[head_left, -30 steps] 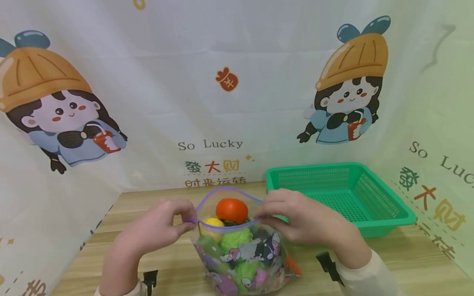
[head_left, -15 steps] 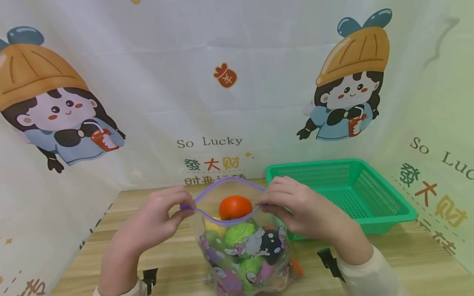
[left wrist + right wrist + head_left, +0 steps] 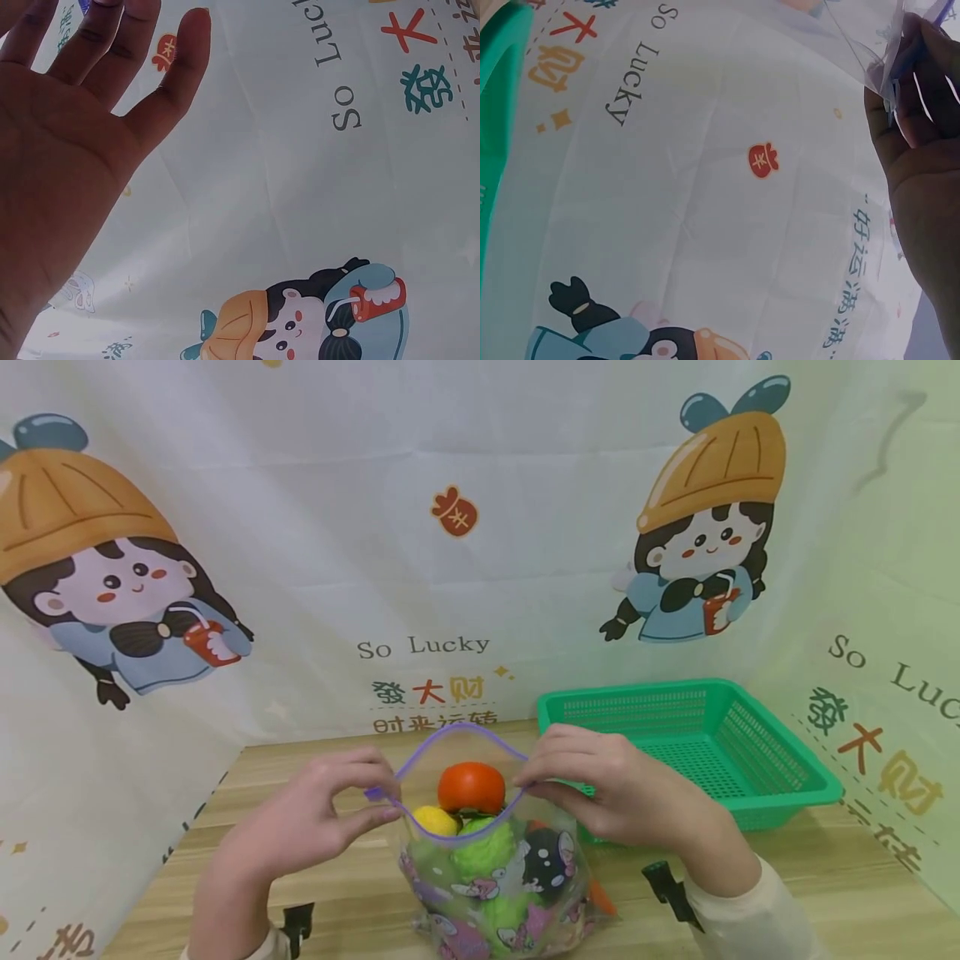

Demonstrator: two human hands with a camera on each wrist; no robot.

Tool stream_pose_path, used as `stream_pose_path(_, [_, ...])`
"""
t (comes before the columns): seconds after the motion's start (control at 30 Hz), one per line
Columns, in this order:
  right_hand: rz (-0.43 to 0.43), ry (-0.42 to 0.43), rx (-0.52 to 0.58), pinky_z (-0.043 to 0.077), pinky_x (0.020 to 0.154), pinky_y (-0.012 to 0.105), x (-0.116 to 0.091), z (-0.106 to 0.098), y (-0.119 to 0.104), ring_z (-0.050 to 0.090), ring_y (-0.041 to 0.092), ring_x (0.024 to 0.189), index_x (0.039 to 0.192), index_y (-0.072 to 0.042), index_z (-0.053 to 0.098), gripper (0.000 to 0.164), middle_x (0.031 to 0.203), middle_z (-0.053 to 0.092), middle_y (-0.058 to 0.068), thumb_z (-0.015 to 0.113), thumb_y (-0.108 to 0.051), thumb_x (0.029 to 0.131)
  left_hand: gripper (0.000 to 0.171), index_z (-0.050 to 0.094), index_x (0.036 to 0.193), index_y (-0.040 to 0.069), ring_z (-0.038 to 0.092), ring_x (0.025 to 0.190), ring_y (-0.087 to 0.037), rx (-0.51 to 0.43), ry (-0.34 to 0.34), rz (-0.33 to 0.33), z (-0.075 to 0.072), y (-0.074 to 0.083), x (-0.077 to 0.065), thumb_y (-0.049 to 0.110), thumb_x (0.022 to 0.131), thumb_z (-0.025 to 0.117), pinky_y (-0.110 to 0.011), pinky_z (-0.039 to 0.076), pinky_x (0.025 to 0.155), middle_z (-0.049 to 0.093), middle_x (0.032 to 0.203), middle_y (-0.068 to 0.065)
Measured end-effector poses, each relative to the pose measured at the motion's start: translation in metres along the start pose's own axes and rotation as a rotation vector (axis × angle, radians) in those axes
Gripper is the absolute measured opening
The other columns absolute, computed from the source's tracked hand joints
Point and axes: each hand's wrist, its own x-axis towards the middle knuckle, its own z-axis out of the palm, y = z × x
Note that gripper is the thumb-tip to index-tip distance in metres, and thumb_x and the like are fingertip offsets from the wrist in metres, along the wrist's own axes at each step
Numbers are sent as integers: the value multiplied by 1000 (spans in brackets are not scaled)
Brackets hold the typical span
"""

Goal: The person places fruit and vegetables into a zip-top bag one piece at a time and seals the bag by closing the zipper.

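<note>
A clear zip bag [image 3: 540,860] with purple edging and printed cartoon figures stands on the table, its mouth spread. Inside, a red tomato [image 3: 471,788] lies on top, a yellow lemon [image 3: 435,820] to its left and a green leafy vegetable [image 3: 483,852] below. Something orange [image 3: 600,897] shows low at the bag's right side. My right hand [image 3: 592,777] pinches the right of the rim; in the right wrist view the clear plastic runs into its fingers. My left hand [image 3: 322,810] is at the left end of the rim, thumb apart from the fingers, as the left wrist view shows.
A green plastic basket [image 3: 780,817] with slotted walls stands at the back right, partly behind my right hand. Wood-grain table [image 3: 330,902] surrounds the bag. Printed cloth [image 3: 315,610] hangs behind and along the sides.
The bag's rim rose, then its front edge dropped, showing more of the lemon. My left thumb has parted from the fingers, loosening that hold; my right hand keeps its pinch.
</note>
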Motion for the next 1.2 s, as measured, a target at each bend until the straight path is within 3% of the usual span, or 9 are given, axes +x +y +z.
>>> stream_pose_path(0.13, [-9,12,20,52,79,20,3,-1,-2,59,11,90,102,-9,69,11,97,67,-1,59,-11,96,18,64,88,35,56,81,-4,1,-4,-15,-1,1,-1,19,86,73,-28,52,70,59,89,18])
stream_pose_path(0.27, [29,10,20,50,83,21,2,-6,-4,60,12,95,105,-8,68,17,101,67,0,65,-3,90,18,66,87,34,57,82,-4,2,-24,-18,-2,1,0,18,85,74,-29,53,72,60,92,18])
stream_pose_path(0.43, [76,20,-2,50,78,21,-2,-17,-2,60,13,93,106,-7,68,28,102,68,2,70,4,81,19,68,87,29,58,89,-5,-12,-64,-22,-2,-1,1,12,83,74,-32,53,78,62,100,14])
stream_pose_path(0.63, [96,37,-14,50,80,18,0,-29,-8,61,14,93,105,-5,68,31,100,68,3,69,9,78,24,67,87,31,57,93,-5,-5,-77,-41,-2,-2,1,8,82,75,-34,53,81,62,103,13])
stream_pose_path(0.7, [99,45,-11,50,81,18,2,-30,-10,61,14,93,104,-5,67,37,100,67,3,70,14,72,27,67,86,32,57,93,-5,-7,-68,-49,-2,-2,0,7,81,75,-33,53,81,62,103,13])
stream_pose_path(0.8, [93,54,-7,50,81,18,5,-31,-10,61,14,93,104,-5,67,38,100,67,2,70,14,72,28,66,83,31,57,92,-5,1,-37,-42,-2,-1,0,5,80,75,-32,54,80,61,102,16])
stream_pose_path(1.1, [118,41,-32,50,82,18,-6,-27,5,60,11,95,105,-9,68,34,102,67,-1,70,9,77,29,64,82,25,56,85,-4,38,35,35,3,-1,4,-2,77,76,-27,54,73,61,94,13])
stream_pose_path(1.2, [165,46,-82,51,81,20,-12,-32,11,61,10,96,106,-11,68,30,103,67,-5,70,5,80,27,64,82,23,56,86,-4,47,45,63,4,-1,6,-1,77,77,-26,54,74,62,94,11])
